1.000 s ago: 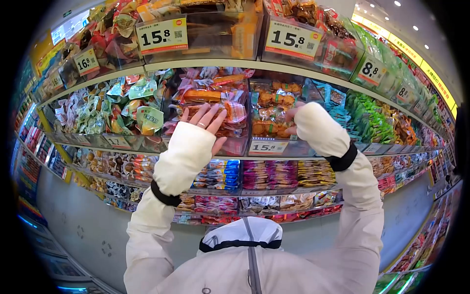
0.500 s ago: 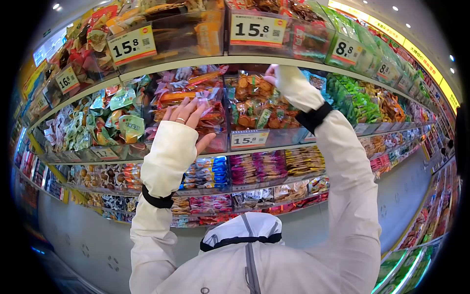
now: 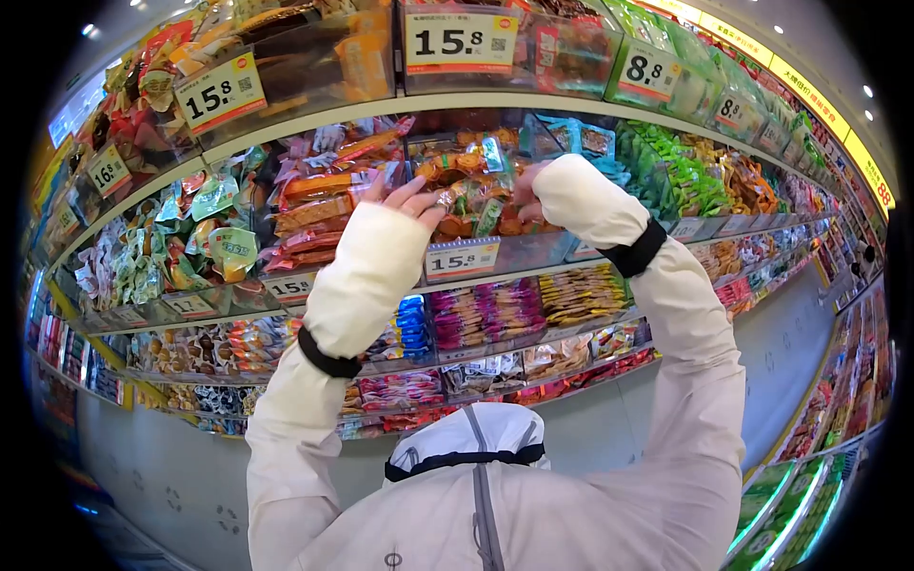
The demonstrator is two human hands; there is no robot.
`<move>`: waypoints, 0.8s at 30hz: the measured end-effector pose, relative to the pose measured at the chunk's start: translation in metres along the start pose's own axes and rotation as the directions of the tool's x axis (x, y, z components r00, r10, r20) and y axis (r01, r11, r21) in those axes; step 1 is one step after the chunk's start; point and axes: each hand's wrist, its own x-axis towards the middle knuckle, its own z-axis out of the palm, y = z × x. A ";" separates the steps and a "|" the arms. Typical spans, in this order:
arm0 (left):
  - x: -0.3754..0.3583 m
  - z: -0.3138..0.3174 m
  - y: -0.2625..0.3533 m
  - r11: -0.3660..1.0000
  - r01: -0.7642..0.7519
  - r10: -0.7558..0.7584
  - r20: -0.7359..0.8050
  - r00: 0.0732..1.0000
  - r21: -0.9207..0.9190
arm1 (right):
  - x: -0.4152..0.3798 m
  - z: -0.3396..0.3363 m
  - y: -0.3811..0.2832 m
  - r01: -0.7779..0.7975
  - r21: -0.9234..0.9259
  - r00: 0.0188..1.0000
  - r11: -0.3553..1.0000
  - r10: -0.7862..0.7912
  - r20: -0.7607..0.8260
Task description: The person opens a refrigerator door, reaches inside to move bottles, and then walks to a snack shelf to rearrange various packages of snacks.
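My left hand [image 3: 405, 200] reaches over the divider, its fingers stretched and a little apart at the left side of a bin of clear packets of round brown snacks [image 3: 462, 169]. At that bin's right side is my right hand [image 3: 526, 187], its fingers bent toward the packets and largely hidden by the white sleeve cuff. I cannot tell whether it grips a packet. Left of the bin lie long orange-red snack packets [image 3: 319, 209]. Blue packets [image 3: 592, 143] sit behind my right wrist. A 15.8 price tag [image 3: 463, 259] is fixed below the brown snacks.
A shelf edge [image 3: 533, 103] with clear bins and price tags runs just above my hands. Green packets [image 3: 666, 176] fill bins to the right, pale green ones [image 3: 214, 198] to the left. Lower shelves hold purple packets [image 3: 486, 314]. Grey floor [image 3: 590, 419] shows below.
My left hand has moved right, from the orange-red packets to the brown snack bin. My right hand has come down from the bin's upper back to its right side.
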 end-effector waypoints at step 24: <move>0.039 0.026 0.012 0.999 0.006 0.004 0.213 0.977 -0.046 | 0.027 0.018 0.003 0.081 0.125 0.902 0.989 -0.019 -0.431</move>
